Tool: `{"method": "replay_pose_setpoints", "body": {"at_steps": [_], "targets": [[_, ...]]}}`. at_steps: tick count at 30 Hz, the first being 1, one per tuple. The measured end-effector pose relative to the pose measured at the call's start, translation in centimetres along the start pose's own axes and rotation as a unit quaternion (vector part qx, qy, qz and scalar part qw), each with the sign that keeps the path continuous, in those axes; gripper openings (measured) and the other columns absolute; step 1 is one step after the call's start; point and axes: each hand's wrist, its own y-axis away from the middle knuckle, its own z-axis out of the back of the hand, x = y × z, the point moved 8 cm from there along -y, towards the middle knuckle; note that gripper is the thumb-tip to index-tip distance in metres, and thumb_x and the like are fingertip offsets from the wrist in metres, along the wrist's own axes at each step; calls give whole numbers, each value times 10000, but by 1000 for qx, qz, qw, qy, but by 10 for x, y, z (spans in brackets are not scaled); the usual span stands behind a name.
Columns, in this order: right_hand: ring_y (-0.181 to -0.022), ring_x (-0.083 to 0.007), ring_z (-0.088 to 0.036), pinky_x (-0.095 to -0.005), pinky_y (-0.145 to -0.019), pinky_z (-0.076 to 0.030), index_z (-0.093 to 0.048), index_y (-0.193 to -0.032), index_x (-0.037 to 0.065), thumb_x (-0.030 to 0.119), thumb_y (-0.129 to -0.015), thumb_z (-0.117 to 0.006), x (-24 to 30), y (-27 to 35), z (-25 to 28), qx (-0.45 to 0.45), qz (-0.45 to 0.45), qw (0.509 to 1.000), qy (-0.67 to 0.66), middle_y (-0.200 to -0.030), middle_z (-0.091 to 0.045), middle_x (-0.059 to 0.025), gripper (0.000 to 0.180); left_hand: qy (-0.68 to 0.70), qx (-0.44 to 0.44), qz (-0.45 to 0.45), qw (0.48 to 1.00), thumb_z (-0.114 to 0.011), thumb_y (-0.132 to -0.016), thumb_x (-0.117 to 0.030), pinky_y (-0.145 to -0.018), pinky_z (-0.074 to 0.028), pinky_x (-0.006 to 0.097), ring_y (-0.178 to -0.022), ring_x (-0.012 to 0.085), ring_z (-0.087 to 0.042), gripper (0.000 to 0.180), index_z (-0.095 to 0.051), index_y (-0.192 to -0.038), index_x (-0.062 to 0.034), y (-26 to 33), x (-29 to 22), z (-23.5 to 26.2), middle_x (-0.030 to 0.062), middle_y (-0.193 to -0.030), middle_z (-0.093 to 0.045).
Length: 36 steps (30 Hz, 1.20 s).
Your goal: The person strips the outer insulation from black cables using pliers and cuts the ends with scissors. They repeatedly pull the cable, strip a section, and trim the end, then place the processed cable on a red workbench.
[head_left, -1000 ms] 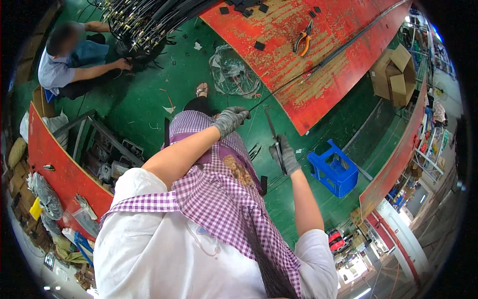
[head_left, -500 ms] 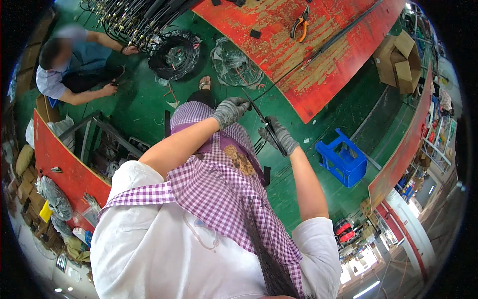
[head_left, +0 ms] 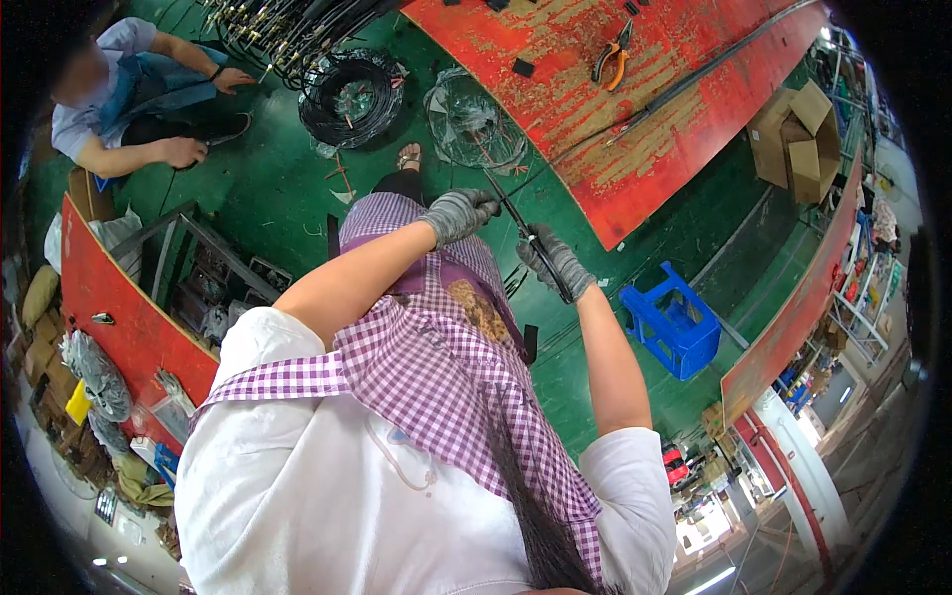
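In front of my lap, my left hand (head_left: 458, 215) in a grey glove is closed, its fingertips pinched on a thin black cable (head_left: 536, 177). That cable runs up and right onto the red worktable (head_left: 613, 212), whose paint is worn. A long, dark, narrow tool (head_left: 512, 209) with a pointed end slants across the cable just beside my left fingertips. My right hand (head_left: 557, 264), gloved too, is wrapped round the tool's lower part. Whether the tool touches the cable I cannot tell.
Orange-handled pliers (head_left: 613, 61) lie on the worktable. A blue plastic stool (head_left: 674, 325) stands right, below an open cardboard box (head_left: 805, 139). Coiled black cable (head_left: 319, 111) and a clear-wrapped coil (head_left: 446, 139) lie on the green floor. A co-worker (head_left: 124, 104) crouches at far left.
My right hand and the tool have shifted slightly; both hands keep their hold. The co-worker's hand has drawn back from the cable bundle. The whole view has turned a little.
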Motion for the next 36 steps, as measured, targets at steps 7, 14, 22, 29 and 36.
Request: {"method": "replay_pose_setpoints", "body": {"at_steps": [7, 14, 22, 29, 36], "targets": [[-699, -166, -563, -236, -610, -518, -435, -969, 5, 211, -853, -453, -17, -15, -3, -25, 29, 987, -157, -820, -516, -126, 237, -256, 33, -93, 962, -414, -801, -322, -784, -404, 374, -887, 291, -534, 319, -578, -977, -112, 19, 9, 6, 132, -939, -576], [-688, -137, -542, -193, -585, -480, -440, -956, -1, 115, -870, -395, -7, 5, -17, -32, -59, 966, -249, -808, -510, -79, 151, -266, 2, -134, 955, -492, -788, -295, -757, -420, 366, -853, 298, -530, 304, -575, -992, -86, 22, 7, 5, 130, -932, -571], [-561, -137, -514, -234, -511, -434, -488, -894, 34, 288, -803, -523, 27, 21, -3, -106, 57, 992, 41, -600, -481, -46, 272, -284, -10, -100, 954, -439, -785, -316, -727, -418, 388, -819, 293, -544, 270, -582, -929, -139, 14, 23, 15, 124, -870, -584], [-719, -153, -536, -265, -653, -432, -479, -953, 22, 194, -767, -567, 106, -49, 37, -207, 224, 947, -99, -800, -551, -68, 268, -288, 7, -115, 951, -495, -708, -224, -605, -441, 382, -717, 309, -568, 202, -603, -845, -121, 8, 44, 31, 144, -786, -592], [-996, -303, -472, -324, -846, -374, -423, -1087, 25, 186, -675, -605, 239, -100, 82, -380, 236, 871, 203, -1067, -494, -168, 479, -156, -126, -126, 972, -482, -771, -221, -641, -426, 409, -749, 350, -543, 229, -556, -896, -43, 44, 1, 78, 181, -815, -575]]}}
